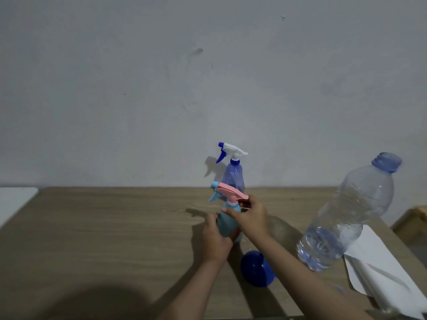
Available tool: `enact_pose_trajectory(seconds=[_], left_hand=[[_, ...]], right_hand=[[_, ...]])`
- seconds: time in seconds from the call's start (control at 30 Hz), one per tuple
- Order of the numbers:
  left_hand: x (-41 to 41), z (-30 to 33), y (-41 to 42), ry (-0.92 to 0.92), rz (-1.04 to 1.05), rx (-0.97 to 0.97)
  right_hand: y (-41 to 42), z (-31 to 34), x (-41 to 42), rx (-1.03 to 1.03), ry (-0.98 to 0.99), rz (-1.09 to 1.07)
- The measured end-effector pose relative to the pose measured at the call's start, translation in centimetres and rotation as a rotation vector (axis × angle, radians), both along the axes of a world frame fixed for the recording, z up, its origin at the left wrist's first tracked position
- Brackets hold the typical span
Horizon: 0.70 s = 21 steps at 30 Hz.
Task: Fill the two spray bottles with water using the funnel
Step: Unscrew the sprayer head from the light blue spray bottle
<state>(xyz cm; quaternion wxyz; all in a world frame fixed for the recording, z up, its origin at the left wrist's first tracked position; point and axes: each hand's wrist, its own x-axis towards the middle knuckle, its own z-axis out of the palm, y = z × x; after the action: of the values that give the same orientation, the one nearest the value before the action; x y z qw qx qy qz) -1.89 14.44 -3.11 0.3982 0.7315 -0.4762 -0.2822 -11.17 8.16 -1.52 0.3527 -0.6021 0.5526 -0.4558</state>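
A light blue spray bottle (227,224) with a pink trigger head (231,192) stands near the middle of the wooden table (104,227). My left hand (216,239) grips its body from the left. My right hand (250,215) holds the rear of the pink head and the neck. Behind it, near the wall, stands a translucent blue spray bottle (233,175) with a white and blue head. A dark blue funnel (256,269) lies on the table under my right forearm. An uncapped clear water bottle (346,218), holding some water in its lower part, stands at the right.
White folded paper or cloth (381,266) lies at the table's right front corner. A white surface (13,202) adjoins the table's left end. A wooden piece of furniture (413,225) sits beyond the right edge. A grey wall rises just behind the table.
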Motion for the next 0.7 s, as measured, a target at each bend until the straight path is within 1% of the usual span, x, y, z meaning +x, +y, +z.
enact_pose_trajectory(seconds=[0.07,0.27,0.43,0.5,0.57,0.63,0.7], left_hand=[[0.0,-0.1,-0.1,0.006,0.007,-0.006],[0.1,-0.4,-0.2,0.032,0.013,-0.027],[0.4,-1.0,-0.5,0.035,0.015,-0.038],[0.3,-1.0,-0.5,0.038,0.007,-0.026],[0.2,-1.0,-0.5,0.043,0.006,-0.018],[0.1,-0.8,-0.4,0.018,0.008,-0.023],[0.1,-0.7,-0.3,0.018,0.009,-0.021]], right_hand=[[-0.3,-0.3,0.3,-0.029,-0.019,-0.029],[-0.2,-1.1,0.5,-0.146,-0.027,-0.019],[-0.4,-1.4,0.1,-0.182,-0.004,0.062],[-0.4,-1.4,-0.3,-0.147,0.005,0.101],[-0.2,-1.0,-0.4,-0.080,-0.028,0.118],[-0.2,-0.7,-0.4,-0.017,-0.111,0.091],[-0.3,-0.4,-0.2,0.001,-0.143,0.053]])
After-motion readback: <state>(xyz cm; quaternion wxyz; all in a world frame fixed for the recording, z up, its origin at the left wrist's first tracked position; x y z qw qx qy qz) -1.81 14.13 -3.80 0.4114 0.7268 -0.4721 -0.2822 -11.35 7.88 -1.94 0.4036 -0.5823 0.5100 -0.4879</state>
